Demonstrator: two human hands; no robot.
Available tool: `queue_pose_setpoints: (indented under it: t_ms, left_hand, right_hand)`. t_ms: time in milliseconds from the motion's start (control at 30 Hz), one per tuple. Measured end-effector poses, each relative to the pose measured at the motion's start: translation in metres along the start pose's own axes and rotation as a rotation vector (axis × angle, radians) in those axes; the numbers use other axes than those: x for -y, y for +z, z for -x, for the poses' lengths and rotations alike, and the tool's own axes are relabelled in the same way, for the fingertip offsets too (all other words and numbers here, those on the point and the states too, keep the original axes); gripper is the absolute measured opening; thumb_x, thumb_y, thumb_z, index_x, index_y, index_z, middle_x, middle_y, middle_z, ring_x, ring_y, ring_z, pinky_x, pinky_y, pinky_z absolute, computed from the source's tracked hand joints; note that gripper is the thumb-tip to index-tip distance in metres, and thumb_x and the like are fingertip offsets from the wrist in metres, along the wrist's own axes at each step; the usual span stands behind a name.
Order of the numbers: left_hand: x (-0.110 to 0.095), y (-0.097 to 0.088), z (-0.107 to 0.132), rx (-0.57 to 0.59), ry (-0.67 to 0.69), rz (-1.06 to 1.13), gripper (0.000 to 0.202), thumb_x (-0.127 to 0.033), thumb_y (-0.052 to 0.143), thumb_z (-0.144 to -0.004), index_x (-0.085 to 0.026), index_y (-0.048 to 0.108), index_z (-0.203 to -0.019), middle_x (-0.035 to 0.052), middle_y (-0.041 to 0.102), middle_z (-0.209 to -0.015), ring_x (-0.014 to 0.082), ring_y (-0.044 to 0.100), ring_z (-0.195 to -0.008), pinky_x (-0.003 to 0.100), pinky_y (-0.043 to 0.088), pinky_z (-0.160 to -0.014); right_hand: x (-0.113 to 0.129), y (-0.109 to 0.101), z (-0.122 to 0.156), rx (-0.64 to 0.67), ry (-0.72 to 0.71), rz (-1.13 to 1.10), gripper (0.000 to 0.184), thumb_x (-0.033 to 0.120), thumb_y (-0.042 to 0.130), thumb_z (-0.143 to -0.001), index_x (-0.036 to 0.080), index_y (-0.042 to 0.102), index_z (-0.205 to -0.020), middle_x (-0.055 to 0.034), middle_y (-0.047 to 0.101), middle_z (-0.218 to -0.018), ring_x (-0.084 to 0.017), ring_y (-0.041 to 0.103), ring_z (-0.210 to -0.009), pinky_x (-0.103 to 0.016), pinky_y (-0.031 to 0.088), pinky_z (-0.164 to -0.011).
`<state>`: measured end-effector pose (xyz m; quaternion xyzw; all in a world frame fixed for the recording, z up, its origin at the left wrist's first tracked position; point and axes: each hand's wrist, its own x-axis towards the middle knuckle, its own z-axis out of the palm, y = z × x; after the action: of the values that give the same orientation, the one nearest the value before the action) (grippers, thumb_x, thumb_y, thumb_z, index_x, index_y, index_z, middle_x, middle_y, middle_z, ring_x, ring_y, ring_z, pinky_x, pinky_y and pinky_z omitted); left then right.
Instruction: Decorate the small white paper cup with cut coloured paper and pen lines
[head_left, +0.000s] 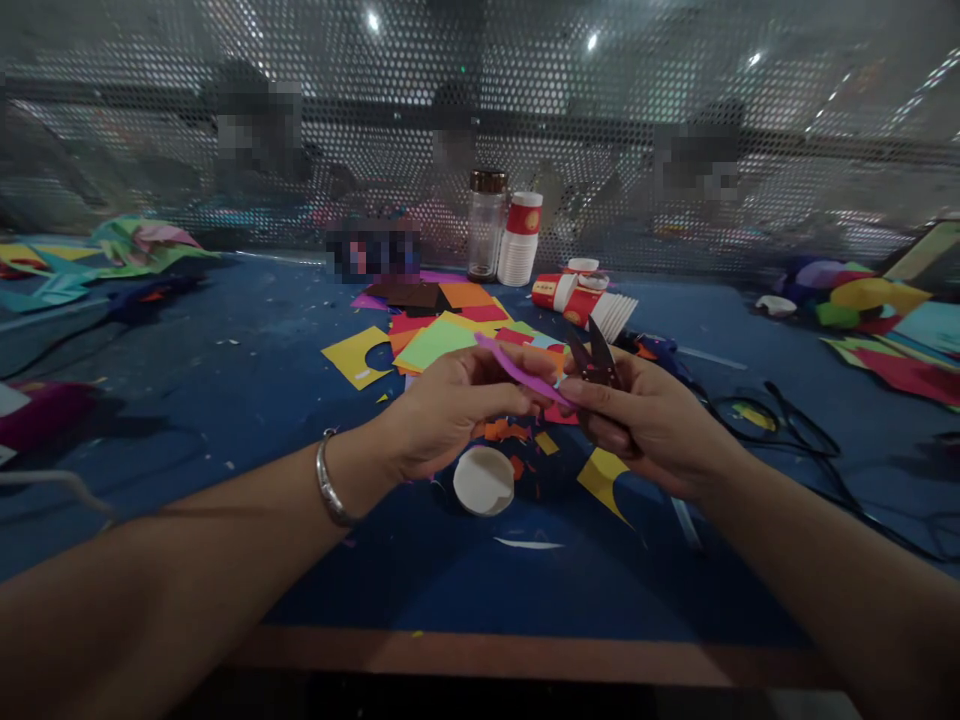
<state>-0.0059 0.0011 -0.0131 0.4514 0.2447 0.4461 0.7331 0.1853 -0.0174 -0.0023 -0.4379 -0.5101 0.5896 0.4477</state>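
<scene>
My left hand point(450, 405), with a silver bangle at its wrist, is closed on a piece of purple paper point(521, 371). The paper is bent and seen nearly edge-on. In my right hand point(641, 410) is a pair of dark scissors point(595, 362), blades pointing up and slightly parted; their handles are hidden in the palm. The right thumb and fingertips also touch the paper's near end. Below the hands lies a white paper cup bottom point(484, 481), among orange scraps point(504, 431) and a yellow cut-out sheet point(601, 482).
Coloured sheets point(442, 345) are piled behind my hands. Farther back stand a clear bottle point(486, 230) and stacked paper cups point(519, 240); more cups point(577, 300) lie sideways. A black cable point(806, 440) coils at right. A perforated metal screen point(525, 110) closes the table's back.
</scene>
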Motion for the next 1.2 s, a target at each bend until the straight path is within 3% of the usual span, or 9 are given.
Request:
queue_pose_setpoints:
  t_ms: [100,233,400,600,700,933,1200]
  left_hand:
    - [0.003,-0.002,-0.001,0.015,0.035,-0.077,0.019,-0.013,0.088,-0.070,-0.014,0.078,-0.085,0.0018,0.075,-0.083,0.0118,0.069,-0.077,0.025,0.053,-0.075]
    - [0.002,-0.006,-0.003,-0.066,0.077,-0.154,0.021,-0.025,0.090,-0.071,-0.014,0.076,-0.083,0.0016,0.074,-0.076,0.0113,0.066,-0.068,0.024,0.051,-0.066]
    - [-0.003,-0.012,-0.006,-0.190,0.124,-0.184,0.010,-0.022,0.081,-0.080,-0.013,0.075,-0.079,0.0040,0.076,-0.077,0.0125,0.068,-0.071,0.024,0.052,-0.066]
    - [-0.001,-0.007,-0.004,-0.285,0.007,-0.025,0.009,-0.014,0.078,-0.081,-0.013,0.074,-0.073,0.0038,0.076,-0.074,0.0129,0.071,-0.071,0.024,0.053,-0.068]
    - [0.002,-0.002,-0.002,-0.274,-0.013,0.057,0.018,-0.011,0.077,-0.082,-0.012,0.072,-0.065,0.0040,0.075,-0.070,0.0129,0.072,-0.071,0.024,0.055,-0.071]
    - [0.005,0.004,0.001,-0.240,-0.030,0.155,0.017,-0.009,0.075,-0.085,-0.011,0.076,-0.068,0.0037,0.074,-0.068,0.0119,0.072,-0.073,0.021,0.055,-0.071]
    - [0.007,0.005,0.001,-0.208,-0.081,0.155,0.016,-0.013,0.080,-0.081,-0.014,0.074,-0.066,0.0031,0.075,-0.070,0.0143,0.073,-0.075,0.028,0.057,-0.080]
  right_hand:
    - [-0.001,-0.001,0.001,0.042,-0.011,-0.011,0.038,0.034,0.091,-0.072,0.020,0.060,-0.088,0.0123,0.050,-0.051,0.000,0.032,-0.035,-0.018,0.012,-0.036]
    - [-0.001,-0.004,0.002,0.037,-0.055,0.073,0.038,0.044,0.086,-0.079,0.019,0.058,-0.084,0.0058,0.064,-0.064,0.000,0.036,-0.037,-0.020,0.014,-0.037]
    - [-0.002,-0.009,0.002,0.021,-0.053,0.189,0.049,0.063,0.076,-0.083,0.017,0.059,-0.076,0.0039,0.061,-0.066,-0.001,0.038,-0.043,-0.020,0.018,-0.040]
    - [-0.007,-0.004,0.002,0.030,-0.019,0.216,0.055,0.069,0.074,-0.081,0.018,0.056,-0.075,0.0049,0.058,-0.066,-0.001,0.035,-0.046,-0.020,0.019,-0.044]
    - [-0.007,-0.001,0.003,0.010,0.019,0.199,0.057,0.071,0.076,-0.076,0.018,0.057,-0.077,0.0050,0.058,-0.066,-0.002,0.036,-0.047,-0.020,0.019,-0.045]
    - [-0.006,0.000,0.002,0.041,0.074,0.144,0.052,0.065,0.081,-0.074,0.019,0.058,-0.082,0.0059,0.057,-0.066,-0.002,0.034,-0.045,-0.021,0.014,-0.043]
    - [-0.004,0.002,0.003,0.044,0.086,0.112,0.052,0.063,0.084,-0.072,0.020,0.055,-0.077,0.0066,0.052,-0.062,-0.002,0.031,-0.044,-0.020,0.013,-0.041]
